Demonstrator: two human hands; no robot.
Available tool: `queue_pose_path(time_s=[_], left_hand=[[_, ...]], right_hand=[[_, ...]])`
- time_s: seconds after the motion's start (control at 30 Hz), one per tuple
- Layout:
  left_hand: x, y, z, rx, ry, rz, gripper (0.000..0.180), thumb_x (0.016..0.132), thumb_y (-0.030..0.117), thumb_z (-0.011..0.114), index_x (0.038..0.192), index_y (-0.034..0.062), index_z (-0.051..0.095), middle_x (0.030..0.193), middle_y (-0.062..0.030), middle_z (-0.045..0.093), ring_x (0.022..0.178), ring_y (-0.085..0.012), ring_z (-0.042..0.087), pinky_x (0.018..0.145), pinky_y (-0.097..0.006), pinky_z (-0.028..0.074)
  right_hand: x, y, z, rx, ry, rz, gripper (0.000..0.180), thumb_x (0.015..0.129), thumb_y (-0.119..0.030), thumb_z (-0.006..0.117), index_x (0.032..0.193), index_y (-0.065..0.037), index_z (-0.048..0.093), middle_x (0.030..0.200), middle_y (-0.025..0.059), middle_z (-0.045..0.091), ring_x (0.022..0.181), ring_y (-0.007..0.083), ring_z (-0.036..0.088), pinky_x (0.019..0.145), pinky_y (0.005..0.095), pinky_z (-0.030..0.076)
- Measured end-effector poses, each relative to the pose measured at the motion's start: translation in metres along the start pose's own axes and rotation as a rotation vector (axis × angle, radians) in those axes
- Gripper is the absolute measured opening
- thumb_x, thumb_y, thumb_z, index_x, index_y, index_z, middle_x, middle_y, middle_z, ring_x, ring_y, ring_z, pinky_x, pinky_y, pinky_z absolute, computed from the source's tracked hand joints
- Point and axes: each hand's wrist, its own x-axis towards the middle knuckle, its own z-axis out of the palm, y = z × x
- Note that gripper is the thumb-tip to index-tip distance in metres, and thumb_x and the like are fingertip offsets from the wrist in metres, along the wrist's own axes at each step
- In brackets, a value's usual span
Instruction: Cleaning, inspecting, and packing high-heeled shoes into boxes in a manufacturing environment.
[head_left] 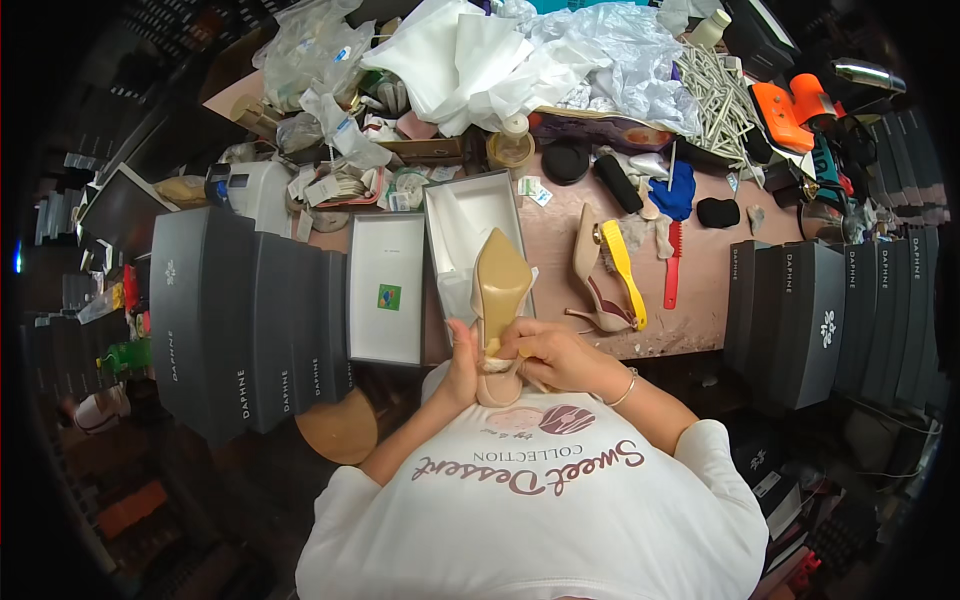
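Observation:
A beige pointed high-heeled shoe [500, 285] is held sole up in front of me, its toe pointing away over an open white shoe box [462, 222]. My left hand [463, 358] grips the shoe's heel end from the left. My right hand [550, 355] holds the same end from the right, fingers at the strap. The matching beige shoe [590, 270] lies on its side on the wooden table [700, 300], to the right of the box. A yellow-handled brush [625, 272] rests against it.
The box lid [387, 290] lies left of the box. Stacks of dark grey shoe boxes stand at left [240, 320] and right [810, 320]. A red brush [672, 265], blue cloth [680, 192], white plastic bags [520, 60] and small clutter fill the back of the table.

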Motion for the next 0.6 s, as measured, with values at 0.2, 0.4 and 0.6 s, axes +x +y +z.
queue_pose_path(time_s=[0.2,0.4,0.6], left_hand=[[-0.002,-0.004,-0.01,-0.007,-0.201,-0.049,0.093,0.08,0.081,0.015,0.123,0.0032,0.044,0.101,-0.0086,0.059,0.08,-0.0174,0.062,0.07,-0.03,0.052],[0.002,-0.006,0.0,0.065,-0.131,-0.078,0.094,0.078,0.083,0.014,0.116,0.0036,0.046,0.093,-0.0084,0.059,0.077,-0.0195,0.063,0.068,-0.031,0.052],[0.008,0.007,0.0,0.069,-0.117,-0.026,0.097,0.075,0.085,0.01,0.11,0.0036,0.049,0.084,-0.01,0.06,0.071,-0.0206,0.063,0.064,-0.03,0.052]], right_hand=[[0.014,0.004,-0.003,-0.264,0.202,0.028,0.027,0.068,0.002,0.066,0.095,-0.002,0.063,0.092,0.0106,0.059,0.079,0.0301,0.061,0.067,0.0362,0.05],[0.026,0.015,-0.02,-0.289,0.287,0.094,0.023,0.072,0.002,0.064,0.095,-0.002,0.063,0.092,0.0124,0.059,0.082,0.0293,0.061,0.071,0.0339,0.049],[0.028,0.032,-0.047,-0.028,0.664,0.233,0.013,0.085,-0.006,0.063,0.096,0.001,0.061,0.086,0.0057,0.056,0.075,0.0147,0.055,0.068,0.0247,0.044]])
